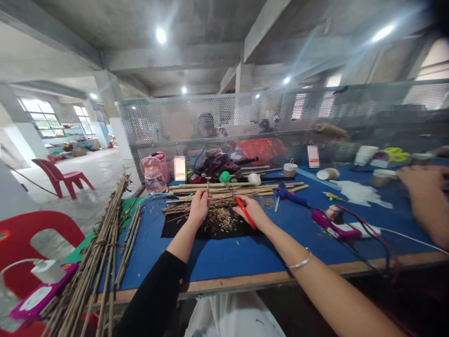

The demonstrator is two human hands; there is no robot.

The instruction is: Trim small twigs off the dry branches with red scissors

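My right hand [255,213] is closed around the handles of red-handled scissors [245,213], whose blades point up and to the left. In a pinch, the fingers of my left hand [199,206] hold a thin piece of twig [208,183] upright. Below and between both hands, a heap of short dry cut pieces [222,219] lies on a black cloth [189,230]. Thin brown twigs [171,209] lie on the cloth's left part. A green ball [225,176] sits just beyond the scissor tips.
Long stalks [101,243] lean over the table's left side. Bamboo sticks [192,189] lie behind the cloth. To the right are a blue glue gun [291,195], a purple power strip [326,227] with cables and another person's hand [426,187]. A perforated metal screen [157,121] stands behind.
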